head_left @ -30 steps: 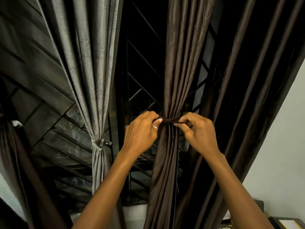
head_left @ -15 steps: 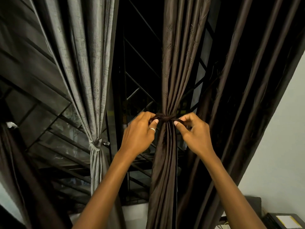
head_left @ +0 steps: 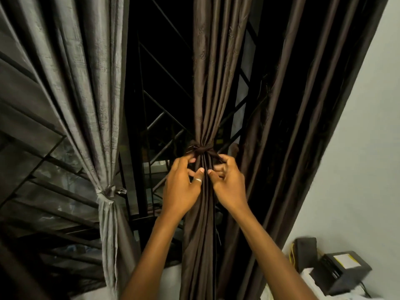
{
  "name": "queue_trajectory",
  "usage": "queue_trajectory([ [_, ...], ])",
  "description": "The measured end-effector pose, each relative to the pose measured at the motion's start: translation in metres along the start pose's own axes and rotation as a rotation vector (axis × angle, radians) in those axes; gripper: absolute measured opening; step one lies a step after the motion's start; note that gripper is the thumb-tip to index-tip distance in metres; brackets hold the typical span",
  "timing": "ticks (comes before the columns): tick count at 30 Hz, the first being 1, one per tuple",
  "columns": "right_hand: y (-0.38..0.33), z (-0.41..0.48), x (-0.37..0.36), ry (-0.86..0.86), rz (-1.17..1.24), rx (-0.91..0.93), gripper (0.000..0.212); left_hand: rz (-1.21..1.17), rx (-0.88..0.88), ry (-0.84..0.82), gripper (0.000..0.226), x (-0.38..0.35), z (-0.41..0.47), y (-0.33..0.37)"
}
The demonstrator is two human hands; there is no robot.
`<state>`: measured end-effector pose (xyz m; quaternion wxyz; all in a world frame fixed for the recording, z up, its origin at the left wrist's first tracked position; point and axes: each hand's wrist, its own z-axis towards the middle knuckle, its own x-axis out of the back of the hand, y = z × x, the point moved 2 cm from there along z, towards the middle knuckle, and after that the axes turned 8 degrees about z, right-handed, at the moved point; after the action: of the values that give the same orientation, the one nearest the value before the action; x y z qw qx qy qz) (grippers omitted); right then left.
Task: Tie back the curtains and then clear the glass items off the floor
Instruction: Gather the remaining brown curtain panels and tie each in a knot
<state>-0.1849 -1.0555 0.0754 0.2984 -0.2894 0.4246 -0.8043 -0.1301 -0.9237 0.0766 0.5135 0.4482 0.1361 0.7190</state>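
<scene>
A brown curtain (head_left: 214, 83) hangs in the middle of the head view, gathered by a dark brown tie (head_left: 202, 149) knotted around it. My left hand (head_left: 181, 187), with a ring on the thumb, sits just below and left of the knot, its fingertips pinching the tie's left end. My right hand (head_left: 229, 185) is just below and right of the knot, with the tie's right end between its fingertips. A grey curtain (head_left: 86, 83) on the left is held by its own knotted tie (head_left: 108, 191). No glass items are in view.
A dark metal window grille (head_left: 160, 118) stands behind the curtains. A wider dark brown curtain (head_left: 303, 105) hangs on the right against a white wall (head_left: 357, 169). Black boxes (head_left: 339, 271) with cables sit at the lower right.
Both hands have dropped from level with the tie to just below it and drawn closer together. The knot now shows uncovered above the fingers.
</scene>
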Motion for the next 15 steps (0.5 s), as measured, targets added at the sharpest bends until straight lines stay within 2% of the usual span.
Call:
queue_trajectory([
  [2,0.006,-0.004,-0.006,0.031,-0.059,0.016,0.022,0.024,-0.006,0.034,0.043,-0.004,-0.003,-0.004],
  [5,0.009,-0.008,-0.006,0.035,-0.109,0.059,0.013,0.026,0.04,0.103,0.04,-0.01,-0.006,-0.011],
  [9,0.01,-0.01,-0.001,0.031,-0.165,0.093,0.013,-0.004,0.11,0.112,0.042,-0.023,-0.018,-0.014],
  [15,0.019,-0.004,0.01,0.001,-0.045,0.009,0.021,-0.056,0.156,0.143,0.045,-0.033,-0.03,0.002],
])
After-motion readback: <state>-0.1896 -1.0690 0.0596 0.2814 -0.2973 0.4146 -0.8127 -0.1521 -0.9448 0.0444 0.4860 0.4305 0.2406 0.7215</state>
